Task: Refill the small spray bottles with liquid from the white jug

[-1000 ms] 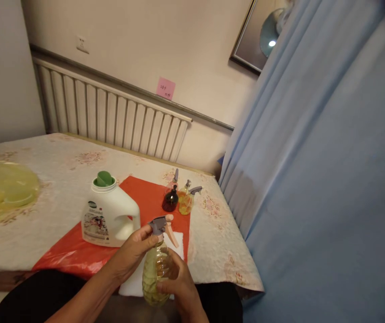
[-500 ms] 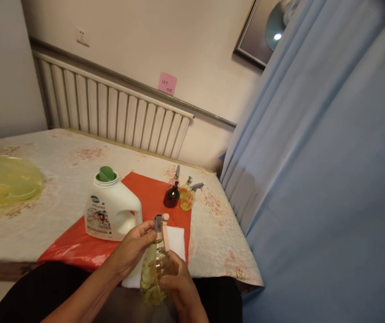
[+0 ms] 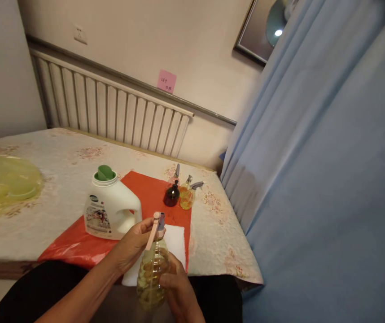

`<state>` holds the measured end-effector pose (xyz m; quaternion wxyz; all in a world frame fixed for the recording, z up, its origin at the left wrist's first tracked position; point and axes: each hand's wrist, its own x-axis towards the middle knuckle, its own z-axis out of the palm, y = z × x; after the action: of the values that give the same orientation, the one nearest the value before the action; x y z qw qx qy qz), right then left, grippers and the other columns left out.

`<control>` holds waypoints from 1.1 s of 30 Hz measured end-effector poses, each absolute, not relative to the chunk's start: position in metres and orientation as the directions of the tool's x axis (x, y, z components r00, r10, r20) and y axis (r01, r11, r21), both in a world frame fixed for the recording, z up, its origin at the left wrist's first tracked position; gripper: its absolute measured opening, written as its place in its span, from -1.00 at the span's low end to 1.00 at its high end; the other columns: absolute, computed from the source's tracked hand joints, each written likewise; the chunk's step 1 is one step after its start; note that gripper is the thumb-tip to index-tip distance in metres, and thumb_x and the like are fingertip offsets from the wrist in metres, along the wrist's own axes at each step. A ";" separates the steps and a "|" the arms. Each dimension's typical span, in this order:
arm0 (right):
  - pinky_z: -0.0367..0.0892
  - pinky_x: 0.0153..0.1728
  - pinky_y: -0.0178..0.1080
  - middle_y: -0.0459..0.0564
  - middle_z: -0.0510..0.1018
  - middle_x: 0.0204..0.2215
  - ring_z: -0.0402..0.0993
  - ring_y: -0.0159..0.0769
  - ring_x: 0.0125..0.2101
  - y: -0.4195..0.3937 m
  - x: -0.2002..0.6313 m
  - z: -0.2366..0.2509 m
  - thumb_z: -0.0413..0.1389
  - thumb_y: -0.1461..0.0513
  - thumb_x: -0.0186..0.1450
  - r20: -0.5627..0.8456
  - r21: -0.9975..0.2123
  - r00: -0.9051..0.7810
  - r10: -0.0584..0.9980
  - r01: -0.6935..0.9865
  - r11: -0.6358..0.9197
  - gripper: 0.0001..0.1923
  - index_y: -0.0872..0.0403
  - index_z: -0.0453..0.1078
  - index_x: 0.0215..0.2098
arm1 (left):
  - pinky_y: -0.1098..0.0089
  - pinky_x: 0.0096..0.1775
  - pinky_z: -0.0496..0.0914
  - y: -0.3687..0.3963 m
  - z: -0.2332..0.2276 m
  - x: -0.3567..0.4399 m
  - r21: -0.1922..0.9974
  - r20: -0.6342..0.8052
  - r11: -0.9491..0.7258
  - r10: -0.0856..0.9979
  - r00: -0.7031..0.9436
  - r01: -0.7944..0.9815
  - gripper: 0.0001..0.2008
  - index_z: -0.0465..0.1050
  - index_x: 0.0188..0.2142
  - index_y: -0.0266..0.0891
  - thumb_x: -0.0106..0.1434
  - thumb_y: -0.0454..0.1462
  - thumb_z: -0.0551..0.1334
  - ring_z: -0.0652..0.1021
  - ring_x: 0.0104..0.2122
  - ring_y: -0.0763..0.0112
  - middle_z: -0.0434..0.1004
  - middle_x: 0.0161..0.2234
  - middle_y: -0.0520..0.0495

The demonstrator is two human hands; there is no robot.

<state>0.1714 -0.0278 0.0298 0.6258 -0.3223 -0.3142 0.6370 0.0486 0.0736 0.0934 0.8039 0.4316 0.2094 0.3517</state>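
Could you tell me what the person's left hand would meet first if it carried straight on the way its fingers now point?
The left hand points right and slightly up, fingers already at the spray head of the spray bottle held by the right hand. That head comes first; depth beyond it is unclear.

From my feed: left hand (image 3: 132,246) pinches the trigger sprayer (image 3: 156,226) atop a yellowish spray bottle (image 3: 151,278), right hand (image 3: 176,287) wraps its body; white detergent jug (image 3: 110,208) sits on the red sheet (image 3: 78,251) just behind
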 end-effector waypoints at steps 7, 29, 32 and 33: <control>0.35 -0.28 -0.21 0.03 0.61 -0.29 0.53 -0.18 -0.33 -0.029 0.174 0.029 0.40 0.24 -0.22 -0.061 -0.818 0.021 0.998 -0.574 -0.038 -0.26 0.12 0.45 -0.03 | 0.54 -0.50 0.21 0.073 0.083 0.050 0.855 -0.014 0.342 0.767 0.641 -0.390 -0.76 0.43 -0.39 -0.24 0.05 -0.23 0.46 0.36 -0.57 0.56 0.44 -0.50 0.10; 0.37 -0.11 -0.08 0.06 0.60 -0.25 0.55 -0.03 -0.19 -0.031 0.173 0.033 0.43 0.20 -0.16 0.035 -0.807 -0.063 0.997 -0.590 -0.009 -0.32 0.12 0.47 -0.04 | 0.49 -0.39 0.26 0.071 0.085 0.044 0.953 -0.017 0.203 0.776 0.630 -0.224 -0.73 0.38 -0.37 -0.22 0.06 -0.19 0.42 0.37 -0.45 0.45 0.37 -0.47 0.14; 0.34 -0.05 -0.07 0.04 0.58 -0.15 0.52 -0.04 -0.13 -0.031 0.175 0.032 0.47 0.13 -0.21 0.043 -0.852 -0.077 0.996 -0.524 -0.004 -0.17 0.05 0.42 0.04 | 0.47 -0.36 0.29 0.069 0.085 0.043 0.964 -0.006 0.170 0.783 0.622 -0.203 -0.75 0.38 -0.35 -0.22 0.10 -0.17 0.39 0.40 -0.42 0.41 0.38 -0.45 0.12; 0.33 -0.03 -0.06 0.03 0.57 -0.13 0.51 -0.04 -0.11 -0.030 0.176 0.031 0.48 0.11 -0.22 0.040 -0.868 -0.082 0.996 -0.497 -0.006 -0.12 0.03 0.40 0.07 | 0.45 -0.35 0.30 0.069 0.084 0.043 0.967 -0.008 0.162 0.786 0.618 -0.194 -0.75 0.39 -0.33 -0.23 0.11 -0.15 0.38 0.42 -0.40 0.38 0.40 -0.43 0.10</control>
<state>0.1758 -0.0298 0.0309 0.5930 -0.3273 -0.3813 0.6292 0.0431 0.0687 0.0840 0.7129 0.5483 0.2699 0.3440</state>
